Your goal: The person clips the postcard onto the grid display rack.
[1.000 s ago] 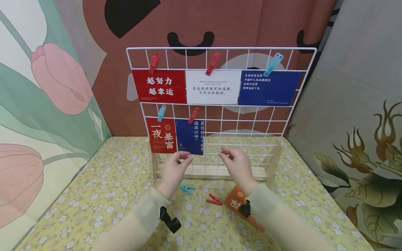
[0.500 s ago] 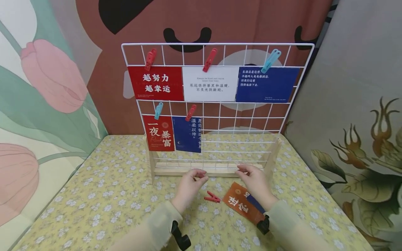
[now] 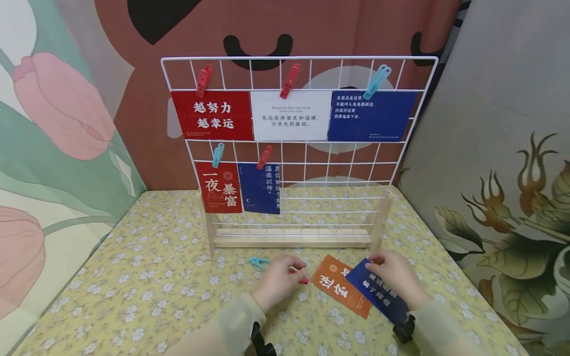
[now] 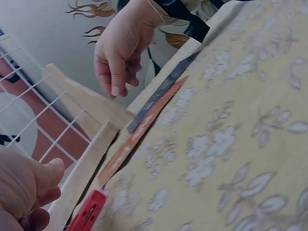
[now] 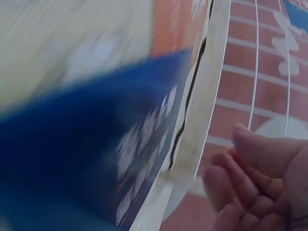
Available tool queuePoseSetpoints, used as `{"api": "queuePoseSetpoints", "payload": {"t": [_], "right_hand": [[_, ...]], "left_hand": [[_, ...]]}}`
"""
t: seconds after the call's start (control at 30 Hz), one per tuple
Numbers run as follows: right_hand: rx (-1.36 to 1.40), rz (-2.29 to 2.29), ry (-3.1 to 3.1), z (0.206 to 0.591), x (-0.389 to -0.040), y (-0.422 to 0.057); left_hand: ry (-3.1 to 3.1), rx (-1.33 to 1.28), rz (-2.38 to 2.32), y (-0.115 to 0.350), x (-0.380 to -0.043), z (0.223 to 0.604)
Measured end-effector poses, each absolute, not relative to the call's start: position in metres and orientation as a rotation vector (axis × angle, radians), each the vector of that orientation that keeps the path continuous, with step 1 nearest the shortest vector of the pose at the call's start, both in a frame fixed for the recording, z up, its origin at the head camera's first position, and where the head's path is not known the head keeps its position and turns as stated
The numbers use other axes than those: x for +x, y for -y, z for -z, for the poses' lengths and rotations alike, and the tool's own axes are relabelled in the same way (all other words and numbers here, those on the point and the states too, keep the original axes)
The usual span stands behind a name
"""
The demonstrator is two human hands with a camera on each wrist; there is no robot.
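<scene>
My left hand [image 3: 279, 279] is over the table beside a red plastic clothespin [image 4: 89, 211], its fingers loosely bent with nothing between them. In the head view that hand partly covers the clothespin. On the right, my right hand [image 3: 396, 277] hovers just above a dark blue card [image 3: 371, 289] with white writing, thumb and fingers loosely curled and empty. The blue card lies overlapping the edge of an orange card [image 3: 327, 291]. Left of my left hand lies a light blue clothespin [image 3: 257, 262].
Behind the hands stands a white wire grid [image 3: 352, 161] on a wooden base [image 3: 291, 242]. Red and light blue clothespins hold several cards on it, among them a white card [image 3: 291, 129] and a red card [image 3: 218, 128]. A flowered cloth [image 3: 133, 277] covers the table.
Both hands have come down from the grid to the table, the left to the red clothespin, the right over to the blue card. The head view has shifted slightly. The hung cards stay put.
</scene>
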State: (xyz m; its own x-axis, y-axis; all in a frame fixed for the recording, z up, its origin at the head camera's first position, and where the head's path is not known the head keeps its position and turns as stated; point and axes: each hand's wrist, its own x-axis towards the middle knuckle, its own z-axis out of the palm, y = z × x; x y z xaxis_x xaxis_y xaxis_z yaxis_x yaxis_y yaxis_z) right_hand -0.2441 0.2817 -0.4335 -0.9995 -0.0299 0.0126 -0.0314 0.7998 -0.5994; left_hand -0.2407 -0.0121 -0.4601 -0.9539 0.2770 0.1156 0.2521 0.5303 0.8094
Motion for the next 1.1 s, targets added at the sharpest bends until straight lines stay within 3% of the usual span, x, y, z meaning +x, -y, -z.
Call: {"api": "queuePoseSetpoints", "payload": {"t": [0.53,0.87,1.1], "right_hand": [[-0.095,-0.759,3.396,0.448,-0.23,-0.353],[-0.047,-0.841,3.387,0.452,-0.225,-0.352],[0.012,-0.923,3.371,0.452,-0.227,-0.348]], "left_hand": [[-2.723,0.465,-1.392,0.007,-0.241,0.466],[-2.76,0.402,-1.395,0.035,-0.256,0.461],[-2.841,0.499,-1.051,0.048,-0.257,0.459]]}}
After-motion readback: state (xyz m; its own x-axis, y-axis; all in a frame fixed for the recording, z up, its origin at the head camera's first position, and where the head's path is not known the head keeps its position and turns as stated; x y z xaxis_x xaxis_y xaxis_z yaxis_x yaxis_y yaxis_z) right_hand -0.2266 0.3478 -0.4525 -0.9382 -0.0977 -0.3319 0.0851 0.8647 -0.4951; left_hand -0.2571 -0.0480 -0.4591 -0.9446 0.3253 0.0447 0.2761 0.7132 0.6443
